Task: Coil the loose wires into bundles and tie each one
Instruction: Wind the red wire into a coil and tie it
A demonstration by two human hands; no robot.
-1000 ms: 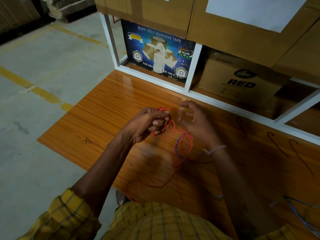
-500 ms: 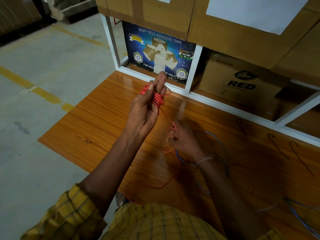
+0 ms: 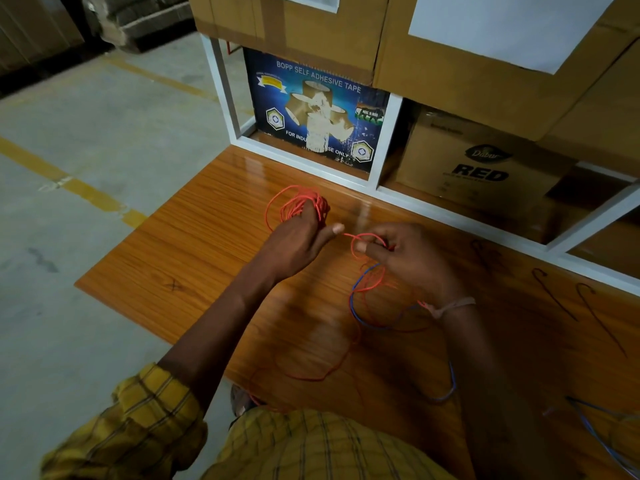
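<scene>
Left hand (image 3: 298,237): fingers wrapped by the red wire coil (image 3: 304,202), holding it above the table (image 3: 194,244).
Right hand (image 3: 408,258): pinched the red strand.
Blue wire (image 3: 353,306): lay loose on the table, under the right wrist.

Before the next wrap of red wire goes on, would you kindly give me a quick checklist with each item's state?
1. Red coil wound round left hand fingers: ok.
2. Right hand pinches the feeding red wire: ok.
3. Strand between the hands taut: cannot tell.
4. Loose red wire free of the blue wire: not ok, they cross.
5. Remaining red slack lies on the table, unsnagged: cannot tell.
</scene>
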